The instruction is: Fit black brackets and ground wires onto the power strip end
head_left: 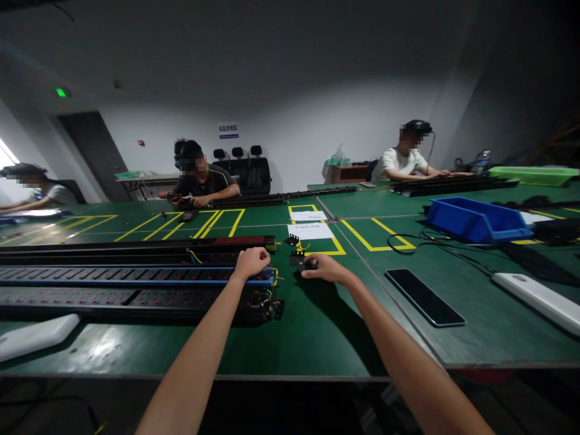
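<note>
My left hand [251,263] is closed, with curled fingers over the right end of a blue-edged power strip [149,275]. What lies between its fingertips is hidden. To the right of that end, my right hand [327,269] pinches a small black bracket-like piece [299,264] low over the table. Just behind it lies another small black slotted piece [292,240] beside yellow wire. Nearer to me, a black power strip [172,300] with red-marked sockets runs alongside the blue-edged one. Loose wires and a black end piece [278,309] show at its right end.
A phone [425,297] and a white power bank [539,299] with a black cable lie to the right. Behind them stands a blue bin [479,219]. White paper labels [310,231] and yellow tape mark the green table [335,338]. Several people sit across the table.
</note>
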### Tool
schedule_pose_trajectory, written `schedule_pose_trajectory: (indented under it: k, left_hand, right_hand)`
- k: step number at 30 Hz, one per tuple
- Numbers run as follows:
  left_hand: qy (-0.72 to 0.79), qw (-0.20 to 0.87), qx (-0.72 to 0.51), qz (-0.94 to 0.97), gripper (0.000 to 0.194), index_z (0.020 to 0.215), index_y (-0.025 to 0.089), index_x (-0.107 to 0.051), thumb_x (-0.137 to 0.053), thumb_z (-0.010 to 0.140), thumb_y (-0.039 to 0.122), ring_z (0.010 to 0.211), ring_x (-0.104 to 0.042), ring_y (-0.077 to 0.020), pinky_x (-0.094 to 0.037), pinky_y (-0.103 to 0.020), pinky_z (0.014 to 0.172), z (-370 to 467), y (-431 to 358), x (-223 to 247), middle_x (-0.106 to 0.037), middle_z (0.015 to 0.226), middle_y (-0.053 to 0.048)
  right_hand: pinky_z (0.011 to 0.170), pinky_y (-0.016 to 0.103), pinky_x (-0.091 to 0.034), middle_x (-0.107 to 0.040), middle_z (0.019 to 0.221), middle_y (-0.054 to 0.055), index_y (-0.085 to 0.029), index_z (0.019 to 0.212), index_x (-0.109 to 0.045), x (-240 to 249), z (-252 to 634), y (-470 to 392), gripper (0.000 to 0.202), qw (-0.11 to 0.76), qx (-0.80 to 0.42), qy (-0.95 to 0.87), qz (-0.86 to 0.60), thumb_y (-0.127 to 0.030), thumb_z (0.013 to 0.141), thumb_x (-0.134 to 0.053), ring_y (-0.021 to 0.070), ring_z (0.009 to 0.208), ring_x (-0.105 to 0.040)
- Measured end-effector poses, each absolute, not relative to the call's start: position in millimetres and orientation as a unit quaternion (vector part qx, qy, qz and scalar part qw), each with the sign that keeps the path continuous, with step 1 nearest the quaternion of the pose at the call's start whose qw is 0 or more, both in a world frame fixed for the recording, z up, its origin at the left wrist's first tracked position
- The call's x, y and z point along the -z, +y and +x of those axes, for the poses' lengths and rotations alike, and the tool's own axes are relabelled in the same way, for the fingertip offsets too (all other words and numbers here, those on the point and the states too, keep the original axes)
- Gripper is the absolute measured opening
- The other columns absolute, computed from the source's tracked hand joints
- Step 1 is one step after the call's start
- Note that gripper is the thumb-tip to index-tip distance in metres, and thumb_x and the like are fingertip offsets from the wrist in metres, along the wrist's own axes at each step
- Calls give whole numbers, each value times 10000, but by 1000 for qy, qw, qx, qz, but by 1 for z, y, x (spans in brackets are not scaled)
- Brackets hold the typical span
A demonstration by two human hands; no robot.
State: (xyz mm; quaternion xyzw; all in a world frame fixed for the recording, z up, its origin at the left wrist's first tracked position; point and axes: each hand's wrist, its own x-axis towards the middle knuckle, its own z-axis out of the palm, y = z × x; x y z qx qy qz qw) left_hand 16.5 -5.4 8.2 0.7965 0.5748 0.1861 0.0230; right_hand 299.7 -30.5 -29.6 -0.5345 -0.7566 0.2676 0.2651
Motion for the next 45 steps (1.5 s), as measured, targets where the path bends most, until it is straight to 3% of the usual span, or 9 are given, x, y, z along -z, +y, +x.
schedule_pose_trajectory:
  k: [14, 18, 21, 23, 26, 31, 40, 43, 45]
  left_hand:
    - [574, 23, -186, 797, 200, 846, 263, -742, -588, 829, 390, 924, -697, -226, -457, -320, 852, 17, -5, -8, -776, 932, -9]
    - [576, 21, -184, 796, 199, 848, 261, -741, -592, 831, 392, 918, -699, -223, -461, -313, 829, 18, -6, -8, -776, 924, -9]
    - [587, 23, -173, 790, 206, 871, 262, -749, -593, 832, 392, 931, -700, -223, -465, -308, 830, 19, -7, -10, -779, 938, -13]
    - [592, 24, -168, 788, 209, 881, 264, -752, -590, 832, 387, 943, -700, -223, -466, -306, 839, 20, -7, -10, -780, 944, -14]
    - [591, 21, -169, 789, 205, 880, 268, -753, -590, 832, 383, 953, -700, -222, -465, -308, 854, 20, -8, -10, -782, 943, -11]
    - [588, 29, -179, 788, 194, 881, 273, -755, -596, 829, 371, 944, -702, -211, -469, -293, 844, 18, -7, -9, -781, 930, -7]
    - [586, 46, -193, 786, 190, 872, 275, -765, -615, 807, 372, 914, -705, -210, -482, -283, 810, 15, -2, -7, -781, 912, -1]
    - [582, 39, -195, 789, 199, 869, 272, -767, -617, 808, 388, 895, -707, -206, -481, -277, 784, 14, -2, -7, -780, 905, -4]
    - [578, 31, -196, 792, 199, 865, 272, -767, -614, 809, 387, 888, -706, -205, -479, -278, 775, 14, -2, -6, -778, 900, -1]
  right_hand:
    - [731, 304, -470, -706, 959, 101, -144, 1105, -718, 29, 290, -33, 413, 256, -200, -790, -519, -449, 827, -721, 225, 851, -643]
    - [811, 293, -440, -694, 988, 110, -147, 1072, -719, 25, 254, -42, 347, 336, -115, -785, -508, -437, 952, -571, 212, 935, -617]
    - [772, 280, -416, -695, 869, 90, -172, 971, -749, 25, 221, -50, 388, 320, -107, -810, -480, -454, 1002, -484, 205, 876, -612]
    - [723, 267, -401, -695, 837, 84, -180, 861, -750, 27, 204, -54, 347, 306, -104, -810, -488, -401, 989, -515, 194, 816, -609]
    - [686, 253, -387, -710, 816, 70, -190, 803, -745, 28, 194, -57, 217, 321, -105, -794, -506, -304, 921, -602, 186, 776, -613]
    - [638, 245, -373, -711, 722, 33, -187, 737, -742, 21, 199, -59, 163, 342, -154, -797, -474, -186, 841, -616, 162, 658, -599]
    - [690, 256, -418, -746, 826, 37, -194, 829, -773, 20, 188, -64, 150, 421, -210, -788, -398, -209, 864, -628, 178, 749, -643]
    - [618, 248, -387, -721, 745, 31, -172, 804, -764, 15, 202, -57, 188, 425, -219, -765, -432, -271, 867, -619, 165, 680, -614]
    - [573, 243, -357, -690, 675, 28, -156, 732, -745, 12, 219, -51, 170, 383, -222, -762, -472, -248, 815, -630, 153, 627, -583]
